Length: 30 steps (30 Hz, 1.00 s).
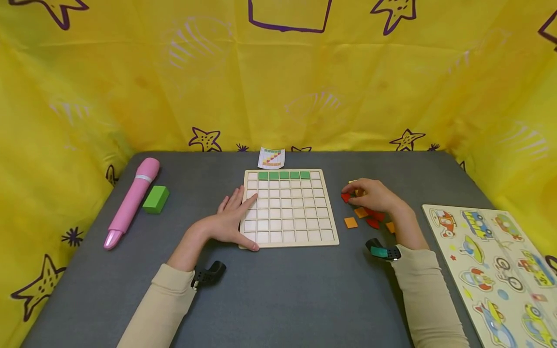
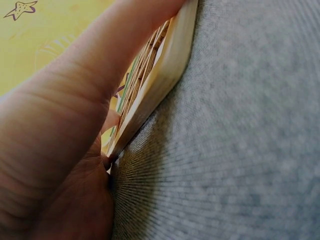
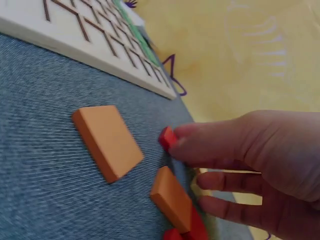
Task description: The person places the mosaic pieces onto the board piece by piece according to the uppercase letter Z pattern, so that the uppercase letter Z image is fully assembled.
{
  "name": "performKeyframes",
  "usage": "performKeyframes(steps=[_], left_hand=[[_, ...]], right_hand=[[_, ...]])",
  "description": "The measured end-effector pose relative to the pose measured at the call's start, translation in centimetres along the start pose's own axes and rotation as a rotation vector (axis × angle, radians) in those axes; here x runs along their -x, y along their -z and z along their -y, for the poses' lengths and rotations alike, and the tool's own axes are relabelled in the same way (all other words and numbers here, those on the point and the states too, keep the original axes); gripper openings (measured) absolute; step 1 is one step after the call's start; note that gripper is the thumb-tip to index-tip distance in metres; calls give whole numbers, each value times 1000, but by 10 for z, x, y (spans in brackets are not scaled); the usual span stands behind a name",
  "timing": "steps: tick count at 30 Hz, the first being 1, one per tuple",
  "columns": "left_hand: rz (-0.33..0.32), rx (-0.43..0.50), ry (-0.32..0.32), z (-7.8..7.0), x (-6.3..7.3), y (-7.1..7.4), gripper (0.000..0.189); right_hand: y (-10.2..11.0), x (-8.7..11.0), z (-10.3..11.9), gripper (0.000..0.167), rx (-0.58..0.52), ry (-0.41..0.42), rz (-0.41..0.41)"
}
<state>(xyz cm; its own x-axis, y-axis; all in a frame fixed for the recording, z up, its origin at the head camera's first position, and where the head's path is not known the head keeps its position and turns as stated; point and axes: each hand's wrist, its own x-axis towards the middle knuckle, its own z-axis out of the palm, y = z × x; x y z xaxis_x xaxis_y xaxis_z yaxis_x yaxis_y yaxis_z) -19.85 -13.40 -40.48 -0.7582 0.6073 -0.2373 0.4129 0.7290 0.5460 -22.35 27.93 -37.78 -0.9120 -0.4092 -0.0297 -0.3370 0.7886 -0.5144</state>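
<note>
A wooden grid board [image 1: 288, 212] lies flat on the table, with several green square tiles [image 1: 284, 175] in its top row. My left hand [image 1: 228, 220] rests at the board's left edge, fingers spread, the thumb at the near left corner. To the right of the board, my right hand [image 1: 371, 193] pinches a small red tile [image 3: 167, 138] between thumb and forefinger. Around and under it lie orange square tiles [image 1: 350, 222] and more red pieces [image 1: 373, 223]. A yellow piece [image 3: 199, 186] shows partly behind the fingers in the right wrist view.
A small pattern card [image 1: 271, 158] stands behind the board. On the left lie a pink microphone-shaped toy [image 1: 132, 200] and a green block [image 1: 155, 199]. A wooden picture puzzle board [image 1: 483, 256] is at the right, beside the right forearm. A yellow cloth [image 1: 278, 96] hangs behind the table.
</note>
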Motion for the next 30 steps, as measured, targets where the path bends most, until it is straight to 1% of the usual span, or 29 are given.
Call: performKeyframes(steps=[2, 5, 9, 12, 16, 20, 24, 27, 30], left_hand=[[-1, 0, 0, 0, 0, 0, 131], [-3, -4, 0, 0, 0, 1, 131], [-6, -8, -1, 0, 1, 1, 131], [-8, -8, -4, 0, 1, 1, 131], [-10, -5, -7, 1, 1, 1, 132], [-10, -4, -3, 1, 2, 1, 132], [-9, -6, -2, 0, 2, 1, 131], [-7, -5, -2, 0, 1, 0, 131], [-5, -10, -3, 0, 1, 0, 131]], right_hand=[[-2, -2, 0, 22, 13, 16, 1], [-5, -5, 1, 20, 23, 10, -19], [-8, -7, 2, 24, 25, -11, -38], [-10, -9, 2, 26, 20, -10, -48], [-13, -10, 2, 24, 20, 6, -70], [-17, -13, 3, 23, 26, 13, -108], [-23, -17, 10, 24, 34, -3, -148], [-29, -22, 18, 28, 31, -22, -171], [-34, -28, 28, 30, 20, -25, -200]])
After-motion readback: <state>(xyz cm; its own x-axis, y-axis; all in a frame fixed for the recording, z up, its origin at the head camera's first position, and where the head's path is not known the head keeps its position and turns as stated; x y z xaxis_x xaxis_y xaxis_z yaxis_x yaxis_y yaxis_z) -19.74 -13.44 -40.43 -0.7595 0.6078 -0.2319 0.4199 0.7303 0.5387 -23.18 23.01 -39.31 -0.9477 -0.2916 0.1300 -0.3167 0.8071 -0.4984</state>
